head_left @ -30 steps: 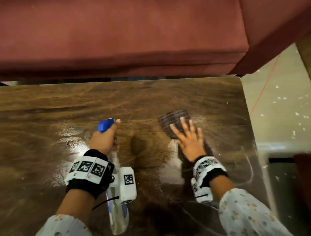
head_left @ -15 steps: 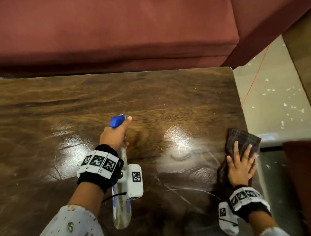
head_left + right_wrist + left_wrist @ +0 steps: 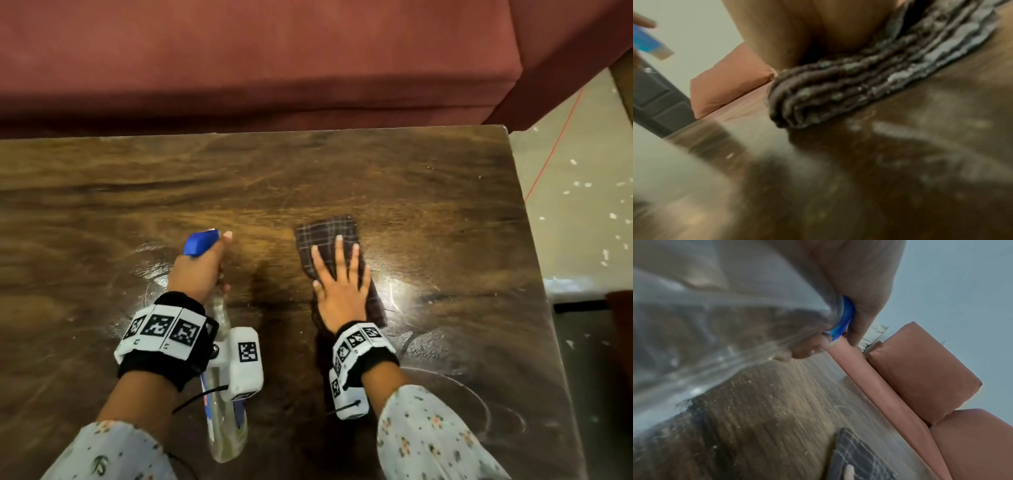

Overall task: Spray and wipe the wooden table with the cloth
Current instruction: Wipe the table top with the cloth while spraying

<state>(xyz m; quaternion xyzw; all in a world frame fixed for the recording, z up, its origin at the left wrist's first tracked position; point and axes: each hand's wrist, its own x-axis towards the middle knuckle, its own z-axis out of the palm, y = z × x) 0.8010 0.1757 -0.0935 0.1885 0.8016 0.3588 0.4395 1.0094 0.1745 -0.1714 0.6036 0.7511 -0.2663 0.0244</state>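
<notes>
Toward the left of the table, midway between its sofa edge and near edge, the left hand is gripping a spray bottle, fingers curled round the neck, the blue nozzle aiming toward the far edge. Whether a finger is squeezing the trigger is hard to say, since the left wrist view is mostly blurred plastic. Wet sheen is gleaming on the wood just left of that hand.

Right of centre, the right hand is lying flat with fingers spread, pressing the folded plaid cloth onto the table; it is not clutching it. More wet patches and curved streaks are shining toward the right edge and the near right corner.

Wiping seems to be the step in hand. Next, the cloth probably needs sweeping under steady pressure through the remaining wet areas, the left one included.
</notes>
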